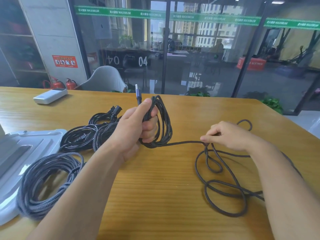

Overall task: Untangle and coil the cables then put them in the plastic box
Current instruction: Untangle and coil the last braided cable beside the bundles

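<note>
My left hand (138, 123) grips a partly wound coil of dark braided cable (162, 129) above the table, its USB plug (137, 94) sticking up past my thumb. From the coil the cable runs right to my right hand (230, 135), which pinches the strand between fingertips. Beyond that hand the loose cable (223, 184) lies in tangled loops on the wood. A coiled braided cable (46, 182) rests at the lower left, partly on the plastic box lid (34, 142).
Black power cords (83, 135) and another braided coil (105, 134) lie behind my left arm. A white power bank (50, 96) sits at the far left of the wooden table (155, 196). A grey chair (105, 80) stands behind the table.
</note>
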{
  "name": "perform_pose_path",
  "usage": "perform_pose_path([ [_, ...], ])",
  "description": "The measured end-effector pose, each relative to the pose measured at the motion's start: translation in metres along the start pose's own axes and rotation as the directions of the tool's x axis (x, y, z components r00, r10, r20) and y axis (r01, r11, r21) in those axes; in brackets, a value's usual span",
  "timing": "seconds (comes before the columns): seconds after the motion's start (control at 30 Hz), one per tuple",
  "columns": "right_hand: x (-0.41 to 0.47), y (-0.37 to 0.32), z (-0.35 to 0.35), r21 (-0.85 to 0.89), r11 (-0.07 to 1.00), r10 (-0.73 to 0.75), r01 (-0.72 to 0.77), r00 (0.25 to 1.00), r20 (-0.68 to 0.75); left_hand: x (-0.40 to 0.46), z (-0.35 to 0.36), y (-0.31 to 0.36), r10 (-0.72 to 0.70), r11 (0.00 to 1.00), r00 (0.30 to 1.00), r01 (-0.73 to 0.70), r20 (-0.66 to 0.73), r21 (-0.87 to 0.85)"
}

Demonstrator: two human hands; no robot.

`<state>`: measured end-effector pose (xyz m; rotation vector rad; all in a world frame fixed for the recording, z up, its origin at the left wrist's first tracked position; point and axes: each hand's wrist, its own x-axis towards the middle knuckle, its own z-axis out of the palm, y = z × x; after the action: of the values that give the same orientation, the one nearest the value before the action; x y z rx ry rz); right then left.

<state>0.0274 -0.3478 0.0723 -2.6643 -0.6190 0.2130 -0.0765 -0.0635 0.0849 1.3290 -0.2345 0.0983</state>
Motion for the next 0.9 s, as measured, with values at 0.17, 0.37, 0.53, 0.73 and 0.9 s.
perform_pose_path([
  [0.17,0.003,-0.007,0.01,-0.072,0.996,-0.063,0.048,0.969,-0.239,-0.001,0.004,0.0,-0.022,0.982,1.0,0.02,0.011,0.186],
  [0.37,0.001,-0.027,0.023,0.339,0.9,-0.105,0.274,0.891,-0.442,0.001,-0.006,-0.012,0.088,0.821,0.994,-0.032,-0.071,0.569],
  [0.53,-0.001,-0.049,0.029,0.442,0.801,-0.143,0.404,0.846,-0.514,0.006,0.008,-0.031,0.127,0.667,0.991,-0.047,-0.051,0.744],
  [0.73,-0.003,-0.061,0.035,0.539,0.716,-0.211,0.443,0.874,-0.439,0.007,0.014,-0.038,0.222,0.619,0.974,-0.101,-0.05,0.779],
  [0.9,-0.016,-0.067,0.025,0.62,0.71,-0.224,0.334,0.942,-0.251,0.005,0.008,-0.026,0.265,0.78,0.952,-0.119,-0.152,0.615],
])
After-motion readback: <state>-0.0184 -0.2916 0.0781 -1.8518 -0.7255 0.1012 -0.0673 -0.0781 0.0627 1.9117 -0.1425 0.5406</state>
